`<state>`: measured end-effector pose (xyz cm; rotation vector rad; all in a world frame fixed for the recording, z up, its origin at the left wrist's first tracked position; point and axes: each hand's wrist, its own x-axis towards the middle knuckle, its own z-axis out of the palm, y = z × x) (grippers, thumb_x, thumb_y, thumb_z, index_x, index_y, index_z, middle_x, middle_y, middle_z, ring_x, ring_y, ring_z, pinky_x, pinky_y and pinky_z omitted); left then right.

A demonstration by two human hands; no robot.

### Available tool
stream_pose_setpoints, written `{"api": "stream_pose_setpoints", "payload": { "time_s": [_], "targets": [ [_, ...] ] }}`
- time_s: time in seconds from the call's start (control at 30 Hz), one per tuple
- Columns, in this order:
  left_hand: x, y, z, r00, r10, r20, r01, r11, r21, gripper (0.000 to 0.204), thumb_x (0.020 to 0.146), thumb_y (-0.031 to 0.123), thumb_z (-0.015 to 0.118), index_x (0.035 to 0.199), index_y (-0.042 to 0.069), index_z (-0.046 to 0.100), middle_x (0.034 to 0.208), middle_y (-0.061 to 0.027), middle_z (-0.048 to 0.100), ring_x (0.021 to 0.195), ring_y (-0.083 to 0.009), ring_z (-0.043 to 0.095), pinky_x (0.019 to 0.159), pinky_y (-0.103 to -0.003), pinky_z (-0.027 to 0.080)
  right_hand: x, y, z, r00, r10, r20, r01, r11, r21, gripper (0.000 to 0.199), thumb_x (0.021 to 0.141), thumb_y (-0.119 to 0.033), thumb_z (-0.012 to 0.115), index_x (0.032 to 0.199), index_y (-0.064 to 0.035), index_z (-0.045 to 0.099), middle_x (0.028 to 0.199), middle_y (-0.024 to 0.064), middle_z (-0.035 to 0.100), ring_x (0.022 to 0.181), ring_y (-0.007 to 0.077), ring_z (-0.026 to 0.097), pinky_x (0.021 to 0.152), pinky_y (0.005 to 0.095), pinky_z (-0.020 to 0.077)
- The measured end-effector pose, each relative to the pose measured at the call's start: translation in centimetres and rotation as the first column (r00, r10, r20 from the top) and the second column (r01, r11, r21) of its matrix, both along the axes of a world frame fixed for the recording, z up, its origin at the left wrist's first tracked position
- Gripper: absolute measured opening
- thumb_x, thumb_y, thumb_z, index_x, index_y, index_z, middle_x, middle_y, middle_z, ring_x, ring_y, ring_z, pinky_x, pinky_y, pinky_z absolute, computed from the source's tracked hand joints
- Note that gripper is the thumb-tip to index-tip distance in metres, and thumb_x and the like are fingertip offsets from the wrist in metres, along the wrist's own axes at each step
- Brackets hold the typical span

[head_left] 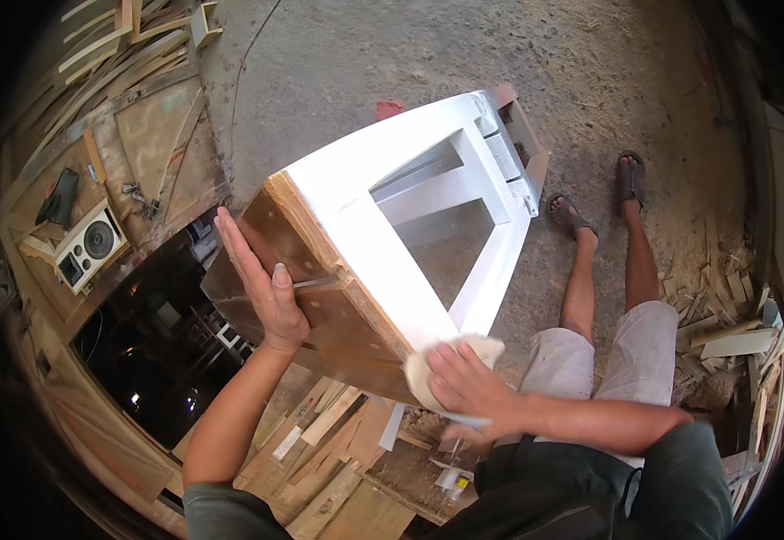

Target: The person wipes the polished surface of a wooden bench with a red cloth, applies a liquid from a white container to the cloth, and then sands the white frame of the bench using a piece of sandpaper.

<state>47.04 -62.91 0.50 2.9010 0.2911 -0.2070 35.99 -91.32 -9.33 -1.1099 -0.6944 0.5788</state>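
A white-painted wooden frame [383, 243] with a brown unpainted end lies tilted in front of me, its far end resting on the concrete floor. My left hand [261, 283] presses flat against the brown end panel, fingers straight. My right hand [464, 387] grips a pale folded sheet of sandpaper [428, 369] and presses it against the near corner of the white rail.
A white speaker box [89, 245] sits on a cluttered workbench [149, 153] at the left. Wood offcuts [329, 441] lie below the frame, and more scraps [725, 315] pile at the right. My legs and sandalled feet [603, 202] stretch over the dusty floor.
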Motion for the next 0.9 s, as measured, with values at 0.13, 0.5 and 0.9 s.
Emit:
{"api": "stream_pose_setpoints", "payload": {
  "time_s": [0.13,0.5,0.9],
  "targets": [
    [-0.6,0.6,-0.4,1.0,0.02,0.02,-0.019,0.999,-0.035,0.093,0.1,0.063,0.031,0.159,-0.005,0.007,0.168,-0.0221,0.007,0.156,-0.0366,0.004,0.125,-0.048,0.003,9.1,4.7,0.6,0.99,-0.115,0.078,0.117,0.993,-0.028,0.077,0.099,-0.044,0.053,0.155,0.0024,0.03,0.165,0.0264,0.017,0.154,0.0415,0.016,0.123,0.0552,0.0129],
    [0.2,0.0,-0.4,0.999,0.038,0.018,-0.038,0.999,-0.018,0.102,0.095,0.073,0.032,0.16,-0.003,0.01,0.168,-0.0198,0.01,0.156,-0.0333,0.008,0.125,-0.047,0.006,22.6,12.5,-24.0,0.725,-0.12,-0.679,-0.013,0.982,-0.187,0.059,0.102,-0.046,0.049,0.141,-0.0023,0.045,0.149,0.0276,0.043,0.14,0.0335,0.045,0.118,0.046,0.0317],
    [0.0,0.6,-0.6,0.993,0.121,-0.009,-0.121,0.99,-0.073,0.109,0.092,0.078,0.034,0.16,-0.002,0.005,0.169,-0.0183,0.004,0.156,-0.0317,0.006,0.125,-0.048,0.006,20.7,13.6,-28.2,0.782,-0.378,-0.496,0.038,0.823,-0.567,0.104,0.097,-0.071,0.038,0.15,0.0174,0.025,0.158,0.0347,0.026,0.151,0.0411,0.021,0.124,0.0412,0.0164]
  ]
}}
